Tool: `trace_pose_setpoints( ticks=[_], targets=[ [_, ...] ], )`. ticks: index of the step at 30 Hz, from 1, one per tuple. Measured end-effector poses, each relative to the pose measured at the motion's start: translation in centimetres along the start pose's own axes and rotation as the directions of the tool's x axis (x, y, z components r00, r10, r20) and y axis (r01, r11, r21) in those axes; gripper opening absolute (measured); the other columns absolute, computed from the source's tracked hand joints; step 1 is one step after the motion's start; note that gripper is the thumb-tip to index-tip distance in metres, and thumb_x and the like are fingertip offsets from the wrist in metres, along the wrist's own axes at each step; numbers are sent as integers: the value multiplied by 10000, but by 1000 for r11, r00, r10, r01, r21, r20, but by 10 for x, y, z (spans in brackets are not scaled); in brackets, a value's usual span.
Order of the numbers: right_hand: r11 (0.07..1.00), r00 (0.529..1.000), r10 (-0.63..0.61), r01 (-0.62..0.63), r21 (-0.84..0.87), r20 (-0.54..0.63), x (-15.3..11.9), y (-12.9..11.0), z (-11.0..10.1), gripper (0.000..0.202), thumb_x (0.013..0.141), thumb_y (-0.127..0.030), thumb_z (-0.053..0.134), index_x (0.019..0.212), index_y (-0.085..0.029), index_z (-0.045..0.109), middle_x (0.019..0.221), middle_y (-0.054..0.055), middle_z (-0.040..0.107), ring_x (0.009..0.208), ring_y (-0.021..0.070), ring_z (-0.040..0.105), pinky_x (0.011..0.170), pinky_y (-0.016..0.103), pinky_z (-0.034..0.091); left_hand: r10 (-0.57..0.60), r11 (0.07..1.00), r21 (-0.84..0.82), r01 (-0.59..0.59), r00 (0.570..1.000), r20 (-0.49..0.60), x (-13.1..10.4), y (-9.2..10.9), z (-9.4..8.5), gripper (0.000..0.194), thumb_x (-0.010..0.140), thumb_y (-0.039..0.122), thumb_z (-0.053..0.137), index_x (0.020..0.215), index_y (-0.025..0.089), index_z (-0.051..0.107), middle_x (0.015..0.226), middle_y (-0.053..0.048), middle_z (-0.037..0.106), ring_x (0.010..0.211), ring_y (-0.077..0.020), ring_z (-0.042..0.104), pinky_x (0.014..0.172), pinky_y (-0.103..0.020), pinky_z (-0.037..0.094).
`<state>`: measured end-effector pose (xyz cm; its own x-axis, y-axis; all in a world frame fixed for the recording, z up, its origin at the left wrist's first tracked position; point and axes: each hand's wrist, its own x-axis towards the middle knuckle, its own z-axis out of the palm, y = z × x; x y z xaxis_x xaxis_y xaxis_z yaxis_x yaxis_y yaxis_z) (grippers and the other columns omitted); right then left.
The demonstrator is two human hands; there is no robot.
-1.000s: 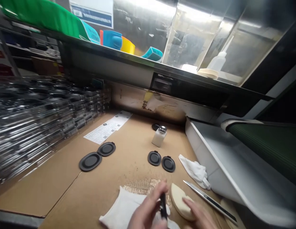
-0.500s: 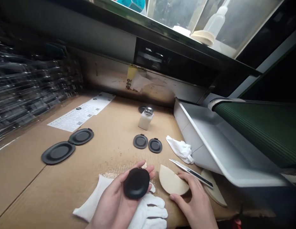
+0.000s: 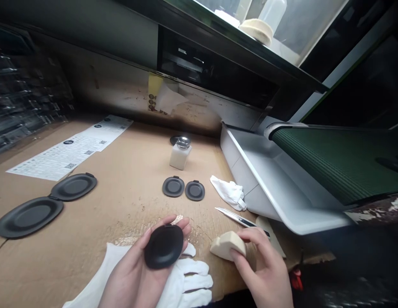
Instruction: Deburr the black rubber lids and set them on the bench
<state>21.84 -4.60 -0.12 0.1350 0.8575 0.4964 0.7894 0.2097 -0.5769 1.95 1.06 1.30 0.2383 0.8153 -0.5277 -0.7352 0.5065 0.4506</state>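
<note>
My left hand (image 3: 130, 267), palm up, cradles a glossy black oval plastic lid (image 3: 164, 247), its small tab at the top edge. The thumb and fingers hold it at the sides. A cream half-round sponge (image 3: 227, 244) is pinched between the thumb and fingers of my right hand (image 3: 267, 267), tilted up on its edge just above the cardboard. Beneath my left hand lies a white glove (image 3: 196, 280), partly covered. A utility knife (image 3: 235, 217) rests beyond my right hand, across another cream piece (image 3: 273, 237).
Two small black lids (image 3: 173, 187) and two larger ones (image 3: 28, 217) lie on the cardboard (image 3: 122, 188). A white pump bottle (image 3: 180, 156) stands behind. Printed sheets (image 3: 67, 147) lie left. A crumpled white glove (image 3: 230, 192) touches the grey bin (image 3: 250, 171), beside a green conveyor belt (image 3: 330, 158).
My right hand has closed on the sponge and tipped it up from lying flat. The black lid stays in my left hand. The whole view has shifted to the right.
</note>
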Motion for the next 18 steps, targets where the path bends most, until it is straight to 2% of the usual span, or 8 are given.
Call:
trace_pose_setpoints(
  ticks=[2,5,9,12,15,18],
  targets=[
    [998,996,-65,65,13,55,5,-8,1,98,781,-158,553,859,-215,544,784,5,586,741,140,567,651,244,469,-30,999,-39,30,1000,3,0,0,0,262,847,133,443,1017,55,626,1139,-239,621,1077,-305,571,877,-424,496],
    [991,987,-106,95,99,117,8,-15,11,112,778,-136,529,866,-206,536,796,11,587,732,137,573,633,237,474,-54,991,-122,57,998,27,3,-2,-3,260,849,180,466,1015,69,632,1132,-228,628,1081,-303,569,875,-396,503],
    [973,987,-67,32,228,147,6,-12,30,138,788,-145,517,908,-213,515,956,27,624,869,146,611,743,226,495,-45,985,-162,56,997,67,8,-2,-10,277,841,230,501,1031,79,634,1140,-224,626,1103,-301,554,912,-386,480],
    [966,987,-37,-5,259,156,11,-10,40,145,821,-166,509,953,-224,506,890,0,637,793,113,623,696,180,503,-48,983,-171,61,996,82,11,-3,-15,286,846,256,496,1021,82,640,1134,-216,632,1114,-298,547,934,-394,459],
    [978,987,-129,110,178,99,19,-16,42,249,818,-138,527,1054,-219,510,910,16,630,807,111,611,697,176,505,-32,981,-188,55,991,126,12,-5,-19,314,857,306,476,1012,91,645,1138,-199,634,1134,-284,533,961,-388,431],
    [942,934,-330,316,113,139,24,-31,42,296,817,-86,510,1093,-186,552,963,69,617,859,146,584,727,240,513,-8,984,-173,39,984,177,13,-8,-22,356,865,361,454,1008,98,646,1126,-187,643,1126,-270,539,964,-375,420]
  ],
)
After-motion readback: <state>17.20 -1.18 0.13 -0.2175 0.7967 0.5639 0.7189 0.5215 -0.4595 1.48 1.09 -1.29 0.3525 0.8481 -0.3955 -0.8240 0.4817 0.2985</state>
